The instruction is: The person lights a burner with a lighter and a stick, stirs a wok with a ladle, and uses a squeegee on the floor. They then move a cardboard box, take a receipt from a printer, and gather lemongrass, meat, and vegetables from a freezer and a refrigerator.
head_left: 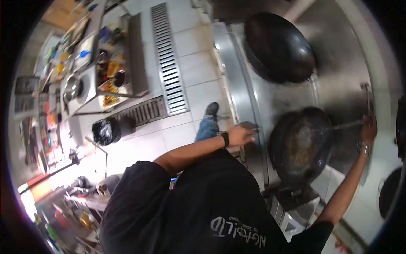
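Observation:
My left hand (241, 136), with a black watch at the wrist, hovers by the steel front edge of the stove (253, 158). Its fingers are loosely bent and apart, somewhat blurred, and nothing shows in them. Stretched far to the right, my right hand (369, 129) is closed around a metal faucet (366, 91) by the wall; a metal watch is on that wrist. From there a thin pale streak, seemingly a stream of water (338, 126), runs into the near wok (277, 148). Murky, brownish liquid (301, 146) lies in this wok.
A second dark wok (279, 46) sits tilted on the stove farther along. Dark pans (390, 192) hang at the right edge. Behind me on the left are a floor drain grate (167, 59), a black-bagged bin (105, 130) and a shelf unit (137, 55) with food containers.

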Action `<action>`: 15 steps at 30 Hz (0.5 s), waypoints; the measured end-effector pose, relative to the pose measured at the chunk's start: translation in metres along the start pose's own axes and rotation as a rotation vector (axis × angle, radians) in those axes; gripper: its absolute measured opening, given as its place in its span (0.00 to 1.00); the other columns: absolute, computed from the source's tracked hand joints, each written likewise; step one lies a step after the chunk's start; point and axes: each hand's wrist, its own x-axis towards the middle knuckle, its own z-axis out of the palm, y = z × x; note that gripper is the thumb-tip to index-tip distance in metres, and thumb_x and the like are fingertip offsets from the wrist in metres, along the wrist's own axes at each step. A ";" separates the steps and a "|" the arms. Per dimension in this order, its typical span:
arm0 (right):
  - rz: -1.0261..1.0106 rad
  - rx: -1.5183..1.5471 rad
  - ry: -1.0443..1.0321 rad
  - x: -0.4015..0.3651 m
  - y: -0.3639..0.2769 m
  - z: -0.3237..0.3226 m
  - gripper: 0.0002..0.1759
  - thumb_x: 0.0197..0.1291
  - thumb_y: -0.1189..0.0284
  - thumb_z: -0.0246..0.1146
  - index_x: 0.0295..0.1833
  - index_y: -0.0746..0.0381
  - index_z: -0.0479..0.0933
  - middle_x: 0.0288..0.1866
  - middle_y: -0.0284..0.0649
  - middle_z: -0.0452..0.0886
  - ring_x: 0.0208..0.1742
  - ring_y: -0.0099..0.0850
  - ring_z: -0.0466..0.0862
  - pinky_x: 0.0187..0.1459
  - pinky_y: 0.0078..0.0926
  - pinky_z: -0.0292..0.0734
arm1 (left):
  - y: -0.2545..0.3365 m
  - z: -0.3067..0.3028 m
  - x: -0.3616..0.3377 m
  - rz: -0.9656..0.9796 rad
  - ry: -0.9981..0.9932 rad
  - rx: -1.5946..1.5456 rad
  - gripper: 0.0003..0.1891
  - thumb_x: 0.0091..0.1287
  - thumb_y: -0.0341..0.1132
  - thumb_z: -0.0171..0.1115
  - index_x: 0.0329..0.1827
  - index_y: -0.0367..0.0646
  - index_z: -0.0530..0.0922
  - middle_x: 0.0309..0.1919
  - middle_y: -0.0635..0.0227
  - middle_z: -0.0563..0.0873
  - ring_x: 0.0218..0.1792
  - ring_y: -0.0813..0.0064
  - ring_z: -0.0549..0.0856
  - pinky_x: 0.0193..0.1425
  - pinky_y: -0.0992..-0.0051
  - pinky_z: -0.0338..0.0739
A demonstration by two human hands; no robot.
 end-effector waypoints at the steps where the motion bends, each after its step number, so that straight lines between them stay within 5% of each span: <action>1: -0.070 0.011 0.003 0.004 0.018 0.003 0.22 0.64 0.65 0.58 0.62 0.61 0.70 0.58 0.44 0.77 0.56 0.36 0.78 0.56 0.34 0.72 | -0.037 -0.022 -0.015 -0.078 0.089 0.253 0.27 0.67 0.55 0.49 0.58 0.44 0.75 0.44 0.50 0.83 0.48 0.53 0.81 0.53 0.59 0.75; 2: -0.039 0.067 -0.035 0.010 0.030 0.005 0.23 0.64 0.66 0.58 0.63 0.61 0.70 0.59 0.44 0.76 0.57 0.34 0.78 0.57 0.32 0.71 | -0.103 -0.021 -0.032 -0.181 0.241 0.387 0.28 0.66 0.56 0.49 0.57 0.43 0.76 0.42 0.50 0.84 0.46 0.50 0.82 0.54 0.57 0.74; 4: -0.084 0.015 0.005 0.009 0.032 0.008 0.23 0.64 0.67 0.58 0.63 0.60 0.70 0.60 0.42 0.76 0.55 0.32 0.79 0.55 0.30 0.72 | -0.186 -0.047 -0.084 -0.793 0.110 0.175 0.43 0.62 0.71 0.36 0.58 0.37 0.74 0.50 0.50 0.81 0.54 0.50 0.79 0.59 0.60 0.71; 6: -0.112 -0.007 0.000 0.014 0.043 0.011 0.22 0.64 0.67 0.59 0.63 0.59 0.70 0.59 0.42 0.77 0.53 0.32 0.80 0.54 0.30 0.73 | -0.205 -0.052 -0.136 -1.060 -0.012 -0.088 0.50 0.60 0.75 0.29 0.66 0.35 0.66 0.65 0.45 0.66 0.69 0.52 0.63 0.72 0.60 0.55; 8: -0.106 -0.046 -0.019 0.017 0.048 0.012 0.22 0.64 0.68 0.59 0.63 0.58 0.70 0.58 0.41 0.77 0.53 0.31 0.80 0.54 0.30 0.73 | -0.167 -0.048 -0.161 -1.090 -0.003 -0.272 0.51 0.60 0.75 0.28 0.68 0.35 0.63 0.66 0.48 0.67 0.66 0.51 0.67 0.70 0.57 0.57; 12: -0.092 -0.107 0.015 0.020 0.052 0.013 0.22 0.63 0.66 0.60 0.62 0.56 0.72 0.57 0.41 0.79 0.53 0.32 0.80 0.53 0.30 0.73 | -0.204 0.013 -0.164 -1.183 0.027 -1.028 0.46 0.64 0.71 0.33 0.66 0.35 0.65 0.64 0.54 0.71 0.59 0.57 0.76 0.64 0.60 0.67; 14: -0.078 -0.115 0.009 0.020 0.049 0.010 0.21 0.63 0.66 0.60 0.62 0.56 0.72 0.56 0.41 0.79 0.52 0.32 0.81 0.53 0.30 0.73 | -0.213 0.028 -0.164 -0.738 0.160 -1.216 0.50 0.57 0.77 0.36 0.70 0.42 0.61 0.65 0.51 0.70 0.62 0.54 0.73 0.64 0.50 0.66; 15: -0.078 -0.114 0.020 0.019 0.043 0.009 0.22 0.63 0.65 0.60 0.61 0.56 0.72 0.55 0.41 0.79 0.52 0.33 0.81 0.52 0.30 0.73 | -0.217 0.029 -0.164 -0.748 0.168 -1.282 0.48 0.58 0.76 0.40 0.68 0.42 0.64 0.62 0.53 0.72 0.60 0.55 0.75 0.64 0.53 0.66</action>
